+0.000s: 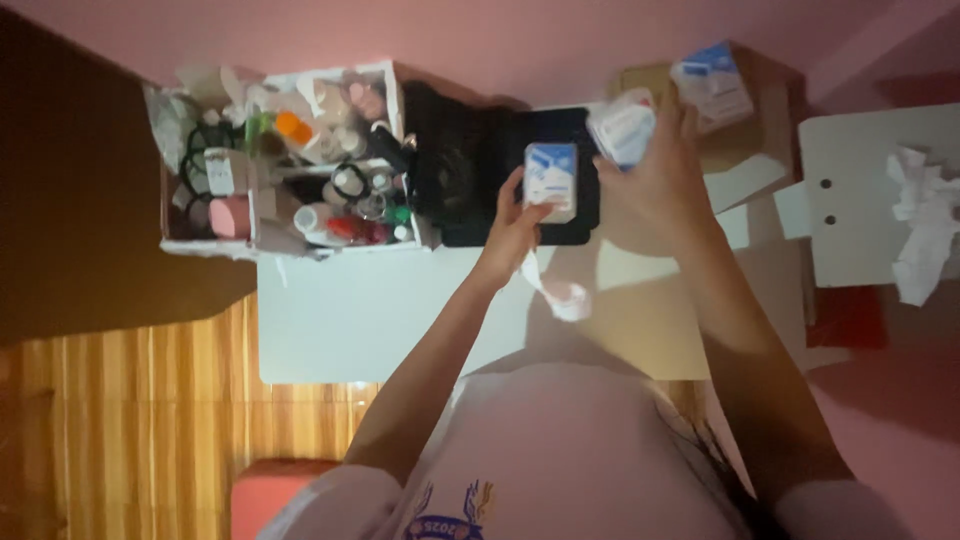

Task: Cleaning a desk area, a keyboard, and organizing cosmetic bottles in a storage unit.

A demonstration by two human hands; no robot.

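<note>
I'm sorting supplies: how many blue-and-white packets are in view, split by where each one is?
Blue-and-white packet in left hand: 1
Blue-and-white packet in right hand: 1
Blue-and-white packet on cardboard box: 1
Total: 3

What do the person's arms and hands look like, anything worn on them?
Both arms are bare from the upper arm down. The left hand and the right hand wear no gloves, and no watch, ring or bracelet can be made out in the dim light. Short, light-coloured sleeves of a T-shirt with a dark printed emblem on the chest cover only the shoulders.
</note>
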